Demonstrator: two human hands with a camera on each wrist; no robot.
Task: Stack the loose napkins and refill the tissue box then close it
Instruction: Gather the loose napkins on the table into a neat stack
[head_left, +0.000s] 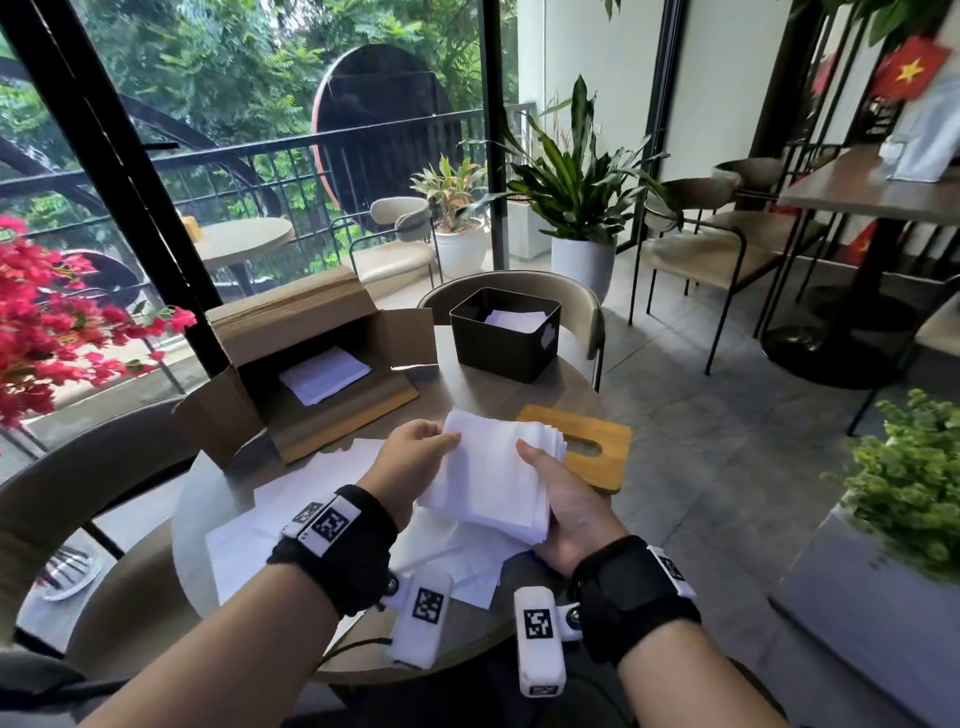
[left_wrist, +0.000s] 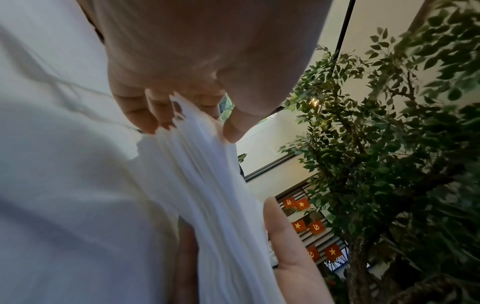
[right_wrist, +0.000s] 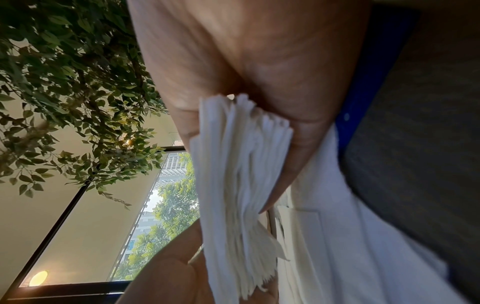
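Observation:
Both hands hold a thick stack of white napkins (head_left: 488, 478) above the round table. My left hand (head_left: 415, 457) pinches its left edge, thumb on top. My right hand (head_left: 550, 499) cradles it from below with the thumb on the top sheet. The wrist views show the stack's layered edges (left_wrist: 207, 185) (right_wrist: 239, 185) between fingers and thumb. More loose napkins (head_left: 291, 525) lie spread on the table beneath. The black tissue box (head_left: 504, 332) stands open at the far side with a few napkins inside. Its wooden slotted lid (head_left: 592, 447) lies flat to the right of the stack.
An open cardboard box (head_left: 311, 364) with white napkins inside sits at the table's far left. Red flowers (head_left: 57, 322) crowd the left edge. A chair (head_left: 571, 306) stands behind the table, a green plant (head_left: 914, 483) to the right.

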